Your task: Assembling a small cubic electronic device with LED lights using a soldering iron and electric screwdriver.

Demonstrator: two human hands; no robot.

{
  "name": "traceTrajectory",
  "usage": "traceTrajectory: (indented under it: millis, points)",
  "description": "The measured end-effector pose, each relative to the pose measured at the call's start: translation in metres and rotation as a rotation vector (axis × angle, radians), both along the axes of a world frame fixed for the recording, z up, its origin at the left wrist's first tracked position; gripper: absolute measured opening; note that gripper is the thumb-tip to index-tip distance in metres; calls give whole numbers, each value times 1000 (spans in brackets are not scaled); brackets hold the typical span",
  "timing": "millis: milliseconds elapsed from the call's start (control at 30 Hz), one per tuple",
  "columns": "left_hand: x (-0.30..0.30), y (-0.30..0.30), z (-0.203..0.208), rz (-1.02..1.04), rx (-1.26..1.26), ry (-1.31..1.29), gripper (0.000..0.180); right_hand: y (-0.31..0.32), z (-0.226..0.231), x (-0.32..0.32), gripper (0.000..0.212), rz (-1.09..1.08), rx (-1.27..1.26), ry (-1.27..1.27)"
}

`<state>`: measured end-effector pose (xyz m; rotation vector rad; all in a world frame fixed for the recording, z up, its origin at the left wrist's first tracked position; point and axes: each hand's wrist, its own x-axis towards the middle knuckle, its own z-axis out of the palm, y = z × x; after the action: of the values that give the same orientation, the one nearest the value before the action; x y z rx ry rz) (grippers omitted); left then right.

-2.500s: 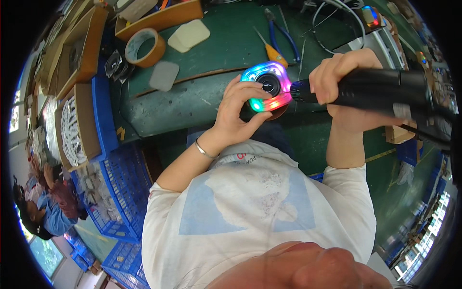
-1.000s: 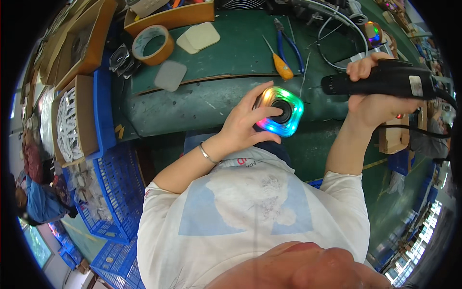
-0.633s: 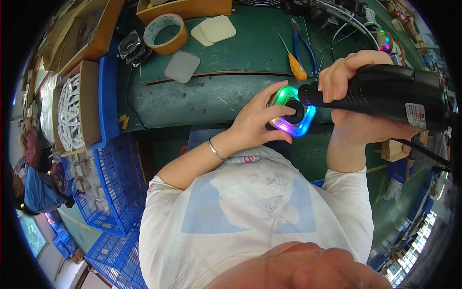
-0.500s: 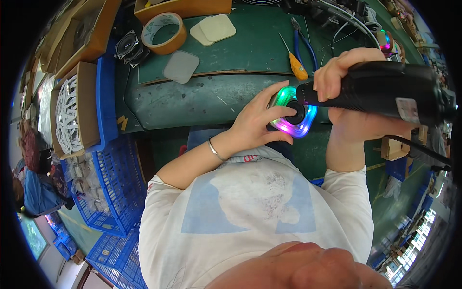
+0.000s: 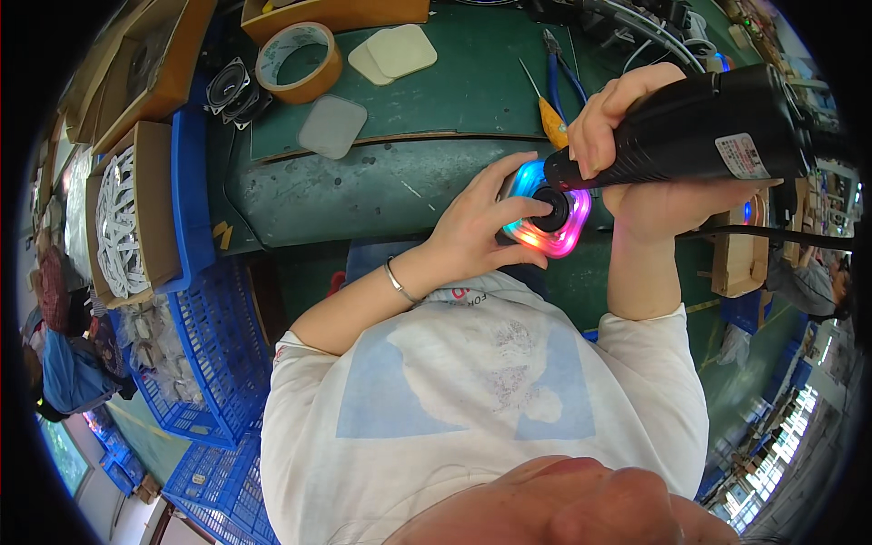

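My left hand (image 5: 486, 218) grips a small rounded-square device (image 5: 568, 238) with a glowing coloured ring around a black round centre. Its thumb and fingers hold the edges, with one finger lying on the centre. My right hand (image 5: 604, 136) is wrapped around a thick black tool (image 5: 699, 132) that looks like an electric screwdriver, held nearly level. The tool's narrow nose reaches the upper right edge of the lit device. Whether a bit touches it is hidden. A black cable (image 5: 772, 232) runs to the right behind my right wrist.
On the green bench (image 5: 391, 195) lie a tape roll (image 5: 298, 64), cream pads (image 5: 404, 52), a grey pad (image 5: 332, 127), small speakers (image 5: 231, 88), an orange-handled screwdriver (image 5: 552, 123) and blue pliers (image 5: 568, 77). Left stand a carton of white strips (image 5: 159, 218) and a blue crate (image 5: 213, 354).
The ring's colours have shifted from green and blue toward pink, red and blue. The black tool has tilted, its rear end rising slightly. Both hands have moved a little left.
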<state>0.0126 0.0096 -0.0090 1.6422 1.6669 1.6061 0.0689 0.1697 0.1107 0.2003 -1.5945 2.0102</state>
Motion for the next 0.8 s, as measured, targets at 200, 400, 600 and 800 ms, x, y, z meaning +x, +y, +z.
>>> traceTrajectory:
  millis: [200,400,600,800]
  points:
    - [1,1,-3,0,1,6,56,3,-16,1,124,238,-66,220]
    - [3,-7,1,146,22,142,54,23,-11,50,115,-434,-146,280]
    - [-15,-17,12,421,46,369,43,87,-78,80,94,-1145,-127,229]
    - [-101,1,40,514,-117,378,30,54,-113,111,41,-1176,-168,-201]
